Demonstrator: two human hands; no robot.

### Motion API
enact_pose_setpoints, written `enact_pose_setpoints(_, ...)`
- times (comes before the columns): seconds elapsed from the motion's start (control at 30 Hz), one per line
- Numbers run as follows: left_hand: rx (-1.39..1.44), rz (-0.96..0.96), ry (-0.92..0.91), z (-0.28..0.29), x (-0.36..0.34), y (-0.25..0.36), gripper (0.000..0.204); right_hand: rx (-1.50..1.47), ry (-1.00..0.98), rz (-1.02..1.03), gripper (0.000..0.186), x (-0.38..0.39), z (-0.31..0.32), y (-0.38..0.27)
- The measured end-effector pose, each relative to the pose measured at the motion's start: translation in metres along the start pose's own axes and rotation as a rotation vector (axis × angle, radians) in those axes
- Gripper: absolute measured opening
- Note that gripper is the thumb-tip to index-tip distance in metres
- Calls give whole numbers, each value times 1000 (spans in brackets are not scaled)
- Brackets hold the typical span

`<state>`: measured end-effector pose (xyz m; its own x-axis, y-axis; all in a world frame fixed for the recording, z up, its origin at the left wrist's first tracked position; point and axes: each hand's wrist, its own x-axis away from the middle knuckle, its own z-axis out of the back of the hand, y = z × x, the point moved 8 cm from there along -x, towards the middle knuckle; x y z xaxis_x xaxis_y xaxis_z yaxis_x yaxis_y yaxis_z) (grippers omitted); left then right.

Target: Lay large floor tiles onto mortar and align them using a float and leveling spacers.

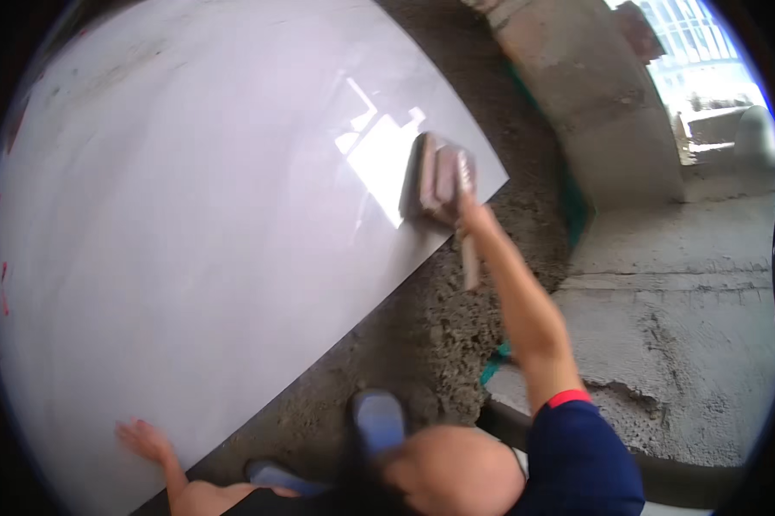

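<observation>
A large glossy white slab (190,215) fills the left of the head view, with bright reflections near its right corner. My right hand (473,215) grips the pale handle of a blurred tool whose broad, flat, brownish head (439,176) is over the slab near that corner; whether the head touches the slab I cannot tell. My left hand (147,440) is open at the lower left, fingers spread on or just above the slab.
Rough grey-brown mortar or ground (443,327) borders the slab, with my blue slippers (379,421) on it at the bottom. Concrete ledges (671,344), a concrete block wall (602,103) and green material (577,206) are at the right, a bright barred opening (701,39) at the top right.
</observation>
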<state>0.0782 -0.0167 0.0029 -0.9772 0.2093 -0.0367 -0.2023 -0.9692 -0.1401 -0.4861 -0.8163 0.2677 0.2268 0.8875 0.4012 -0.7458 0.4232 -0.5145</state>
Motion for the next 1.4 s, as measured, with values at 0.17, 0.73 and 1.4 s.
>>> enact_pose_setpoints(0.17,124,-65,125,18,-16,3,63,48,24,409,73,-8,23,29)
enact_pose_setpoints(0.73,157,127,47,71,39,-33,72,150,-426,669,58,276,-199,-41)
enact_pose_setpoints(1.4,272,421,58,68,46,-69,91,931,-706,962,56,387,-416,-55)
